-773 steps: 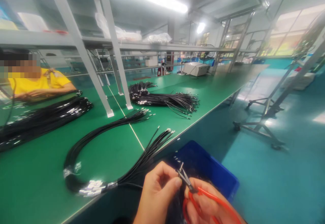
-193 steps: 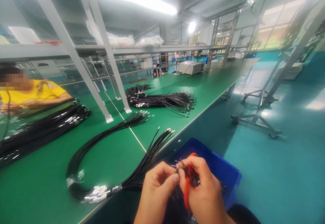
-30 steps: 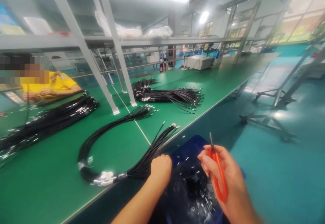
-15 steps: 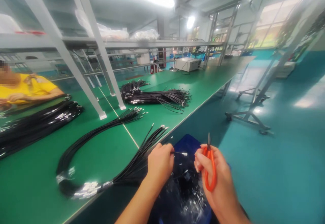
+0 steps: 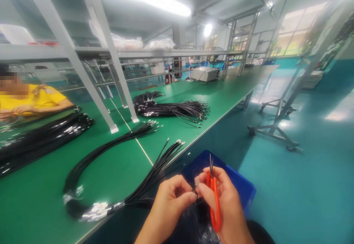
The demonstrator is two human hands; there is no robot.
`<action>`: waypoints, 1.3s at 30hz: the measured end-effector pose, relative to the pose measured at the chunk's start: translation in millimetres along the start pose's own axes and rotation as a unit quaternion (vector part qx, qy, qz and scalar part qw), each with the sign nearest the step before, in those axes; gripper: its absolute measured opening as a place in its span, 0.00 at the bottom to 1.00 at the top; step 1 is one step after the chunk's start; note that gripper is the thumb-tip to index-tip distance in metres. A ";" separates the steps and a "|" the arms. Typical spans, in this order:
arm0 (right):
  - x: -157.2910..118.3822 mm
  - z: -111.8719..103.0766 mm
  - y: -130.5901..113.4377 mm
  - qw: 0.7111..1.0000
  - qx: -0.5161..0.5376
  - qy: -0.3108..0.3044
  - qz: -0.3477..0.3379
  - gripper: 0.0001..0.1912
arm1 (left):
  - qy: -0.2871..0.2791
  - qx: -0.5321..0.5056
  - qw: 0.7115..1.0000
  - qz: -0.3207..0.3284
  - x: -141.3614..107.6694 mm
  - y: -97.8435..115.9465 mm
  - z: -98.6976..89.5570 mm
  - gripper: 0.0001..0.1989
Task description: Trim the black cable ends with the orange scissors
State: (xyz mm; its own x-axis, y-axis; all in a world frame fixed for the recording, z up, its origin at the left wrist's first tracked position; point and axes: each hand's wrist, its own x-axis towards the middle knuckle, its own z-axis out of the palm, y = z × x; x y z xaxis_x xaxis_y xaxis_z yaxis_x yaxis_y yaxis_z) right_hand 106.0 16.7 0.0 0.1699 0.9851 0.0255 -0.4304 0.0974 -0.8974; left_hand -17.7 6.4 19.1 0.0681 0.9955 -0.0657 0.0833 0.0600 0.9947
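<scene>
My left hand [image 5: 175, 198] pinches the end of a black cable, near the front edge of the green table. Close beside it on the right, my right hand [image 5: 225, 199] holds red-handled scissors [image 5: 216, 203], their metal tips pointing up. Its thumb and forefinger meet near the cable end, at a small pale piece too blurred to make out. Below both hands is a blue bin [image 5: 243, 187] with dark and shiny clear material in it. A curved bundle of black cables [image 5: 88, 159] lies on the table at the left, its loose ends reaching toward my left hand.
Another black cable bundle [image 5: 171, 108] lies further back on the green table [image 5: 124, 170]. A thick bundle [image 5: 44, 137] is at the left, before a person in a yellow shirt [image 5: 47, 98]. Metal posts and a shelf [image 5: 166, 54] stand over the table. A wheeled frame [image 5: 276, 135] is at the right.
My hands have come together, with the scissors moving left and slightly down. The cable end that stuck out of my left hand now lies between the fingers of both hands. More of the blue bin shows.
</scene>
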 end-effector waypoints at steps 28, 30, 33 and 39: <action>-13.4 18.9 -24.1 0.954 0.171 -0.096 0.228 0.05 | -0.014 -0.280 0.960 0.022 -7.6 8.3 1.1 0.05; -12.6 20.0 -24.8 0.951 0.176 -0.084 0.238 0.07 | -0.021 -0.292 0.956 0.028 -6.9 8.4 3.3 0.06; -9.2 21.4 -25.2 0.950 0.177 -0.083 0.245 0.06 | -0.012 -0.335 0.942 0.017 -6.1 10.7 5.4 0.09; -6.6 24.1 -26.0 0.948 0.182 -0.077 0.250 0.06 | 0.015 -0.296 0.955 -0.001 -8.0 16.4 2.8 0.09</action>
State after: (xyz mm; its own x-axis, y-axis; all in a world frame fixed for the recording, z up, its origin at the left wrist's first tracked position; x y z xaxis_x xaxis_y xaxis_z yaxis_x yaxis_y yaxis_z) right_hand 94.7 11.1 33.8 -0.2547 0.9274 -0.2740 -0.7046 -0.3721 -0.6042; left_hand -14.1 -0.9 35.8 0.0386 0.9965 -0.0740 -0.4935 0.0834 0.8657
